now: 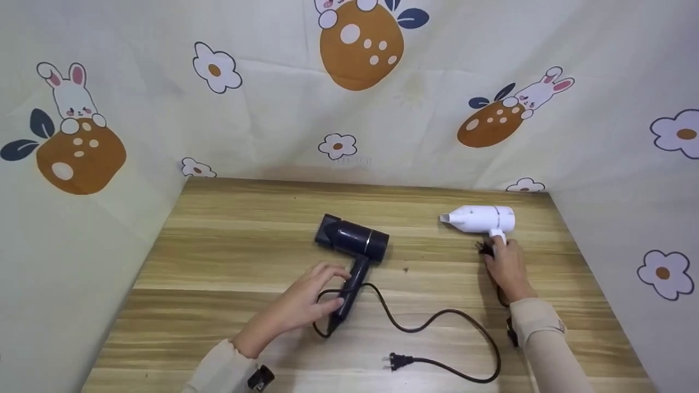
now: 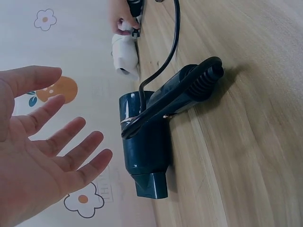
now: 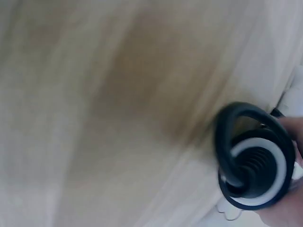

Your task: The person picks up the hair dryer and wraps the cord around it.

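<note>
A dark navy hair dryer (image 1: 352, 237) with a flat nozzle lies on the table, its nozzle towards the far left. Over its handle hovers my left hand (image 1: 306, 297), fingers spread and loosely bent; in the left wrist view that hand (image 2: 42, 156) is apart from the dryer. On the right, my right hand (image 1: 510, 270) grips the handle of a white hair dryer (image 1: 483, 218), whose nozzle points left. The right wrist view, blurred, shows the handle's end and looped dark cord (image 3: 225, 142) beside the fingers.
The navy dryer's black cord (image 1: 453, 311) curves across the table to a two-pin plug (image 1: 401, 361) near the front. Another dark plug (image 1: 484, 248) sits beside the right hand. A printed cloth (image 1: 273, 120) rises behind and beside the wooden table (image 1: 235, 245).
</note>
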Demonstrator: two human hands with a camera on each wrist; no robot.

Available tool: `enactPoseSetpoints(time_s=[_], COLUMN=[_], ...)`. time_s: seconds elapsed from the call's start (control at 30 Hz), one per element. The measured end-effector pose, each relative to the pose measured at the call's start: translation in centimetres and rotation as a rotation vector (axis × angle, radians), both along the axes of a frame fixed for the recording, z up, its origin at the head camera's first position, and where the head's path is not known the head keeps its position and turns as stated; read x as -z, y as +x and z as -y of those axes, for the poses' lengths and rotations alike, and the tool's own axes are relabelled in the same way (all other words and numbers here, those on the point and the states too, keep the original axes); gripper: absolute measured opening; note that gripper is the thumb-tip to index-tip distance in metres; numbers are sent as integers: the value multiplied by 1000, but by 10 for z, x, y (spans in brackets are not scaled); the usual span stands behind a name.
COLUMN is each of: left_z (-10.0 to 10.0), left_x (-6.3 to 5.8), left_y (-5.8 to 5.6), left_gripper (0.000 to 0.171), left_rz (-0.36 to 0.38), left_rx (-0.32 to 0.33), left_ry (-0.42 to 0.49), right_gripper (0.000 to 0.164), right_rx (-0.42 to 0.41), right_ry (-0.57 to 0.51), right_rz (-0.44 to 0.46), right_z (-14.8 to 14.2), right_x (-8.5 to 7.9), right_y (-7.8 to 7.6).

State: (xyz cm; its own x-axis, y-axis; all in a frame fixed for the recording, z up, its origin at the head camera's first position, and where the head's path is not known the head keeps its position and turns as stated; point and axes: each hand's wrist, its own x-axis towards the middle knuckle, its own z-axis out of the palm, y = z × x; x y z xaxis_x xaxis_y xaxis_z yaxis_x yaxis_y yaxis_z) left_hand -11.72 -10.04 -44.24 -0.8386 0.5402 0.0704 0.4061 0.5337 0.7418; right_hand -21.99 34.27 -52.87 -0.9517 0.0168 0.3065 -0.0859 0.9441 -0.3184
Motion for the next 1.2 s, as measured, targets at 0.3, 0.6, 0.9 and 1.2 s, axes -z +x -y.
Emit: enactPoseSetpoints(time_s=[0.3,0.6,0.9,1.2], left_z=[0,-4,-29,-66], left_x=[-4,0,10,39], left_y=[-13,-49,-72,-72], left_gripper=[41,46,60,81], left_rz=[-16,-97,26,97], left_rx=[-30,-101,-246,-256], left_ry=[-6,-71,-213,-254], right_gripper=[46,41,37,30], right_rx=[-72,-275,-276,-258], right_ry=[-16,-89,-249,-312], right_rz=[132,135,166,84], right_z=[24,82,106,117], right_x=[-29,-52,-57,-51], right_y=[32,100,157,191])
